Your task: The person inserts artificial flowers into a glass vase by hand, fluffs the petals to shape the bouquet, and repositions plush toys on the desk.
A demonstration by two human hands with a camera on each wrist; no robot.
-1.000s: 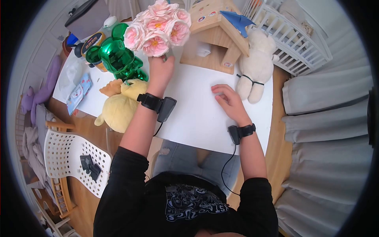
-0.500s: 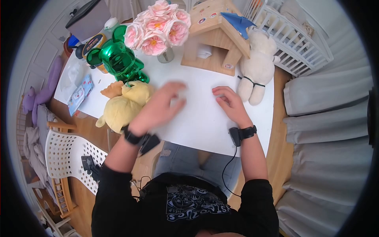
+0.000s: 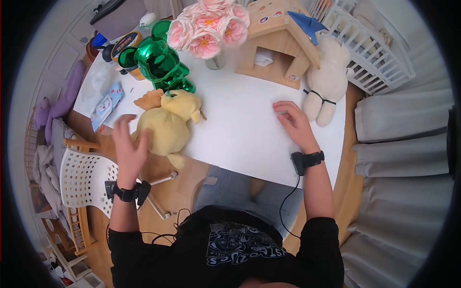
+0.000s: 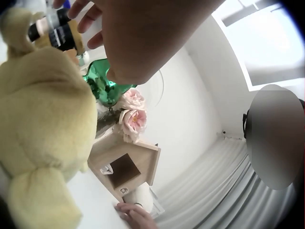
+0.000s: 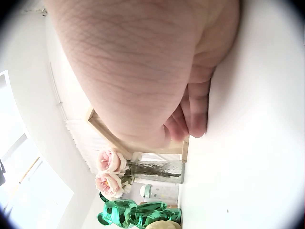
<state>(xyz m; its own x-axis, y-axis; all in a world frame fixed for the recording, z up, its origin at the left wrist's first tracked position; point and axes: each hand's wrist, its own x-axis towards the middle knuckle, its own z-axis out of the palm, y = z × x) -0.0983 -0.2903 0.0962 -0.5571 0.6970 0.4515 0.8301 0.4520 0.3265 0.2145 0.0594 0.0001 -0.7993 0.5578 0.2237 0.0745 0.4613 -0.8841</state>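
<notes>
The left hand [image 3: 128, 152] is at the left edge of a yellow plush toy [image 3: 165, 130], fingers spread and thumb over the toy's side; whether it touches is unclear. In the left wrist view the toy [image 4: 45, 114] fills the left side, beside the hand [image 4: 147, 38]. Loosely bent, the right hand [image 3: 298, 128] rests on the white table [image 3: 235, 120], holding nothing. A glass vase [image 3: 215, 61] of pink flowers [image 3: 207, 30] stands behind, between a shiny green bear figure [image 3: 161, 62] and a wooden house [image 3: 273, 48].
A white plush [image 3: 330, 72] with a dark band lies right of the house. A blue packet [image 3: 108, 103] and clear plastic are at the table's left. A white perforated chair [image 3: 84, 180] stands at left, a white crib [image 3: 379, 57] at back right.
The left hand let go of the vase and moved left and toward the body, to the yellow plush, which now sits turned differently. The right hand stayed on the table. The head view shifted slightly.
</notes>
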